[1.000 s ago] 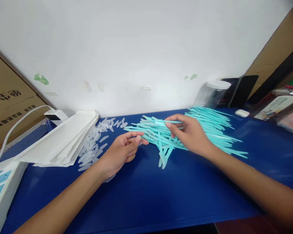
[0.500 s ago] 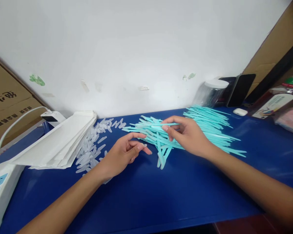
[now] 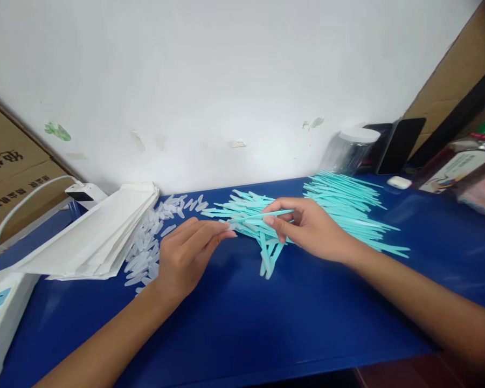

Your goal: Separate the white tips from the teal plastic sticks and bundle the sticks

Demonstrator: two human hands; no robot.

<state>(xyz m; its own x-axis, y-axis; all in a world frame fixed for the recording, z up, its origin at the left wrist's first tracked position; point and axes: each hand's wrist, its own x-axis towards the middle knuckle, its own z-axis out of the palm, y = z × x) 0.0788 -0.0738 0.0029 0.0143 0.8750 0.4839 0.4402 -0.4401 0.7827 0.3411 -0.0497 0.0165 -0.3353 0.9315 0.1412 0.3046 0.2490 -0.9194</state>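
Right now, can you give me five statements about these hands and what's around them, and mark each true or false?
1. The right hand holds a turquoise stick. True.
2. The white bags lie left of the translucent pieces. True.
3. The left hand rests on those bags. False: it is near the held stick.
4. Red cloth lies beneath the sticks. False: it is a blue tabletop.
5. The clear jar has a white lid. True.

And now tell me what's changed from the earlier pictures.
The left hand has rolled so its back shows more, its loose fingers closing into a pinch near the left end of the turquoise stick. The right hand has shifted slightly left and toward the person, tipping that end lower; its grip remains. White sleeves and jar stayed put.
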